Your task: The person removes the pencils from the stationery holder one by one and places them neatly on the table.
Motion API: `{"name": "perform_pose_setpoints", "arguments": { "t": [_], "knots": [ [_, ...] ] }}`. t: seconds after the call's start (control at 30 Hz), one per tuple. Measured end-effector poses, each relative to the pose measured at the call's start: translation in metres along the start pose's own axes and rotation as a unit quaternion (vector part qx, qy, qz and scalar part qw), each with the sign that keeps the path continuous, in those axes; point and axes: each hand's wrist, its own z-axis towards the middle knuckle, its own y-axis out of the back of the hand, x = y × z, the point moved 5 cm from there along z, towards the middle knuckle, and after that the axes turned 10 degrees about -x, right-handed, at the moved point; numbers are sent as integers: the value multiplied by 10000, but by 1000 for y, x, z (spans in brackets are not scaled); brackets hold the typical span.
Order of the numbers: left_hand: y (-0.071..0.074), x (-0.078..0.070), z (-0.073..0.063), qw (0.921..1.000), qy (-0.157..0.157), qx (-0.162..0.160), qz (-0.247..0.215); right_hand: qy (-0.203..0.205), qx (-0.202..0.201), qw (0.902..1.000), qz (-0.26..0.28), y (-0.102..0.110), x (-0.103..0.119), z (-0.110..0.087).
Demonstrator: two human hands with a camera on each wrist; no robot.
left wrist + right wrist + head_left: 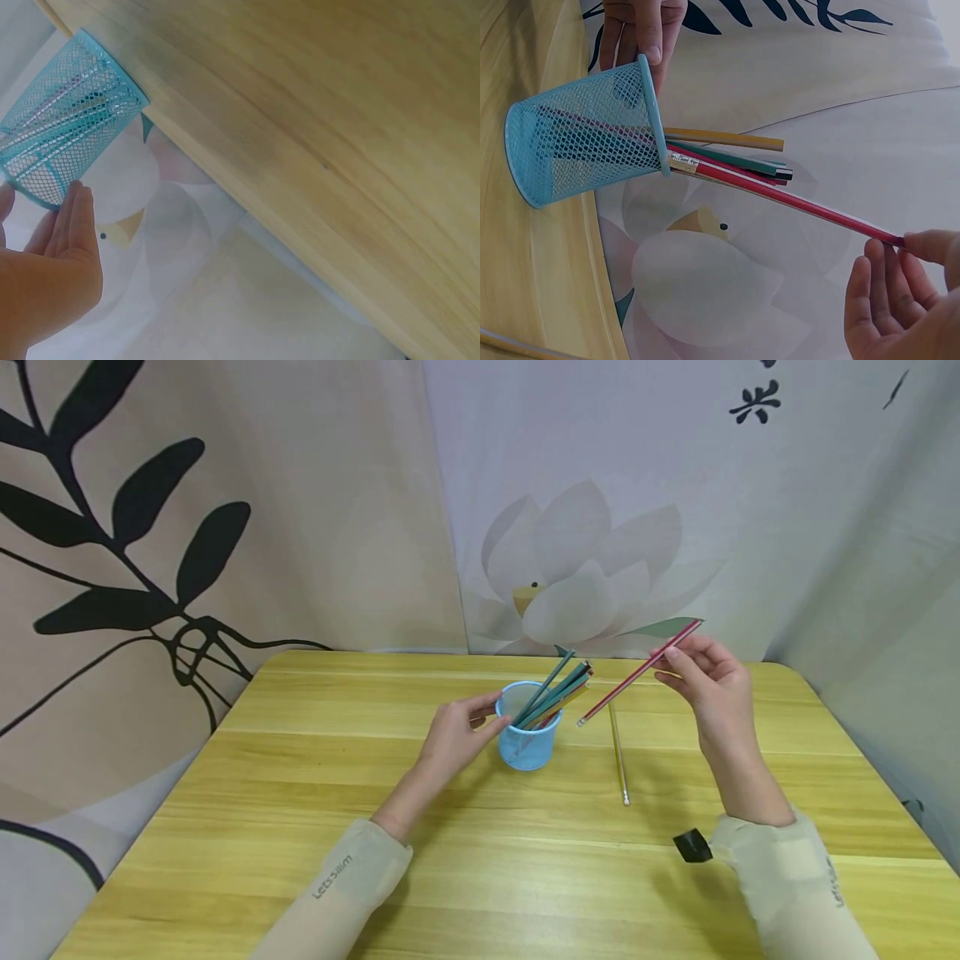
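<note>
Left sleeve (341, 881): closest to my camera, bottom of frame.
Right hand (712, 685): pinching red pencil (633, 679), right of centre.
Pencil feel: light, stiff, bit slick I'd guess; I'd grab mid-shaft.
Left hand (457, 737): gripping blue cup (527, 750), mid-frame.

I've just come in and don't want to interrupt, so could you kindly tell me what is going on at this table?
A person's left hand holds the rim of a blue mesh cup, in which several pencils lean. The right hand holds a red pencil outside the cup, its metal-banded end toward it. A yellow pencil lies on the wooden table, right of the cup.
</note>
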Motion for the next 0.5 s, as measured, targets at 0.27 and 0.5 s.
{"name": "perform_pose_setpoints", "arguments": {
  "t": [0.27,0.5],
  "knots": [
    [0,-1,-1,10000,-52,-28,67,-31,-22,10000,9,5,-1,1],
    [0,0,0,9999,-34,0,110,-91,-28,10000,-23,10,-3,2]
  ]
}}
